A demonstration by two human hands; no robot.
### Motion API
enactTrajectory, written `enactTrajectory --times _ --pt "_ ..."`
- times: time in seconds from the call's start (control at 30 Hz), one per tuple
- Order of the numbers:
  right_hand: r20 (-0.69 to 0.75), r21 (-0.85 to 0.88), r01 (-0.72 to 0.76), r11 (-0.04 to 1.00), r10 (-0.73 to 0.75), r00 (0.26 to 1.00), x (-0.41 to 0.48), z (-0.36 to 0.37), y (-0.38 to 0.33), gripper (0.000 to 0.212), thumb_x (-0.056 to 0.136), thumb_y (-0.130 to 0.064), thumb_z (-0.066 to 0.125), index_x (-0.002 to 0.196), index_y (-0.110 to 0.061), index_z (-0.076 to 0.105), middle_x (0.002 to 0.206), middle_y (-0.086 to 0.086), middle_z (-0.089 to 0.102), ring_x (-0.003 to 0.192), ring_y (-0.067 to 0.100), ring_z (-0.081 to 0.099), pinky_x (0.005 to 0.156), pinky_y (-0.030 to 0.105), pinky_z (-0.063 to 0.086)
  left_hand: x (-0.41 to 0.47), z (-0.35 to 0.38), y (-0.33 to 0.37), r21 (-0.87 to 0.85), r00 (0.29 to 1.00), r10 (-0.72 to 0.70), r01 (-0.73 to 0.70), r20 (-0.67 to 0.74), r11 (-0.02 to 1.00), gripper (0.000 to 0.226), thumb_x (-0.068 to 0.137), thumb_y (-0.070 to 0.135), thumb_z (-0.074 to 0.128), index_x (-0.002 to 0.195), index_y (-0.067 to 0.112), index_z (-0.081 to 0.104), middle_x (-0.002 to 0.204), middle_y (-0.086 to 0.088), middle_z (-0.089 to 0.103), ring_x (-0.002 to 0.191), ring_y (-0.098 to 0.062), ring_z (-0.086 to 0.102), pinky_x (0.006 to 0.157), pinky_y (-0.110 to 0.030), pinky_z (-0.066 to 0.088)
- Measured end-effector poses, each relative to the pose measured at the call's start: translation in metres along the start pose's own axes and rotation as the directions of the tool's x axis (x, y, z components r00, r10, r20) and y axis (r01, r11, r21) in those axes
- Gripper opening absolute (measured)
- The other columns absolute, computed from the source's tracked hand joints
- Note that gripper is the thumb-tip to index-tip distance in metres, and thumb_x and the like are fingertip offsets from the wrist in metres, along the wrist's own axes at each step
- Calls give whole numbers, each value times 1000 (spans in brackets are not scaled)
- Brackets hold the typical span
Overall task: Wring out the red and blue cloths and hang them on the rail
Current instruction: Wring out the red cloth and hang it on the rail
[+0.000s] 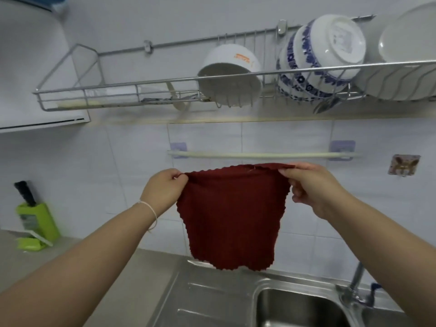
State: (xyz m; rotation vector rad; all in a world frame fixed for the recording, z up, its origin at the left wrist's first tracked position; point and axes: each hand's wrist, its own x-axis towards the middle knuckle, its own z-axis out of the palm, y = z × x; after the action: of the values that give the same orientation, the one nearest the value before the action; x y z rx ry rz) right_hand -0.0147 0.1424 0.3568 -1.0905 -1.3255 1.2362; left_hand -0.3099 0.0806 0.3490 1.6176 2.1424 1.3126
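Red cloth (232, 215) is held up flat in front of the tiled wall, spread between both hands. Left hand (162, 191) at 9 o'clock of the cloth, grip pinched shut on the top left corner; right hand (313, 188) at 3 o'clock, grip pinched shut on the top right corner. Top edge is pulled fairly taut and runs just below the rail (263, 155), close but not touching, a thin strip of tile showing between them. Rail sits at 12 o'clock of the cloth, bare along its length, carried by two lilac wall hooks (342, 147) at its ends. Cloth sides taper inward going down; scalloped bottom edge hangs free at 6 o'clock, above the back rim of the steel sink (212, 291), whether it touches I can't tell. Basin is at 5 o'clock, tap (355, 286) at 4 o'clock under the right forearm. Something blue shows just beside the tap, mostly hidden by the arm; can't tell what it is. Wire dish rack (118, 88) is well above the rail, loaded with a white bowl (230, 76) and blue-patterned bowls (320, 60); clear wall between rack and rail. Green knife block (37, 223) stands on the tabletop (132, 277) at 9 o'clock, well apart from the hands.
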Motion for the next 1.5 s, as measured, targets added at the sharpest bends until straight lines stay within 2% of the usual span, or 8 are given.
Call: enactTrajectory --times 0.13,0.33,0.53,0.7,0.83,1.03,1.37,1.5 --pt "-54 211 -39 977 52 997 36 49 -13 9 90 -17 65 97 -15 60 79 5 71 44 13 48 50 28 54 54 -2 -9 -518 982 -191 158 -11 841 3 93 17 52 95 15 53 84 -8 69 67 -22 73 65 -32 60" --pt "-274 124 181 976 -142 951 97 110 -15 13 94 -11 56 104 -19 61 100 2 72 62 14 56 59 27 54 144 6 -38 -590 991 -129 83 -37 803 10 93 23 56 92 13 54 93 -8 70 90 -21 71 86 -40 58" --pt "-171 -424 356 833 -459 872 131 116 18 38 87 -5 58 114 -31 56 105 -6 67 94 15 65 82 27 54 170 37 -51 -64 979 204 -205 -19 977 18 92 37 50 104 25 59 92 11 67 84 -15 62 68 -29 47" --pt "52 -842 321 433 -528 848 136 110 34 40 88 -11 51 123 -30 55 98 -1 54 94 24 51 87 30 39 175 50 -56 314 884 457 -464 100 829 46 93 52 45 129 26 57 118 2 69 108 -20 63 87 -33 51" --pt "78 -837 340 430 -521 850 142 112 30 44 86 -11 54 126 -27 47 94 -6 54 92 20 51 92 32 34 185 53 -51 391 878 436 -478 198 786 50 96 52 41 130 19 55 114 -7 68 106 -25 62 93 -37 47" --pt "11 -608 349 713 -432 902 147 100 21 35 81 -9 66 104 -28 48 98 -4 60 94 21 60 70 26 49 192 66 -42 473 919 366 -390 146 790 42 97 51 37 110 16 55 92 -5 69 89 -27 64 88 -41 46" --pt "124 -980 162 113 -280 952 151 119 17 45 87 -56 48 125 -32 57 101 -5 61 114 21 43 95 38 30 187 76 -36 588 919 377 -369 114 720 53 99 41 26 81 14 68 75 -4 60 77 -27 53 73 -36 32" --pt "59 -966 120 231 -253 966 155 122 14 45 79 -56 59 118 -32 55 91 -5 48 103 19 44 93 33 28 186 77 -40 414 911 412 -369 -16 832 31 96 42 41 97 15 56 90 -2 60 80 -24 55 79 -39 34"
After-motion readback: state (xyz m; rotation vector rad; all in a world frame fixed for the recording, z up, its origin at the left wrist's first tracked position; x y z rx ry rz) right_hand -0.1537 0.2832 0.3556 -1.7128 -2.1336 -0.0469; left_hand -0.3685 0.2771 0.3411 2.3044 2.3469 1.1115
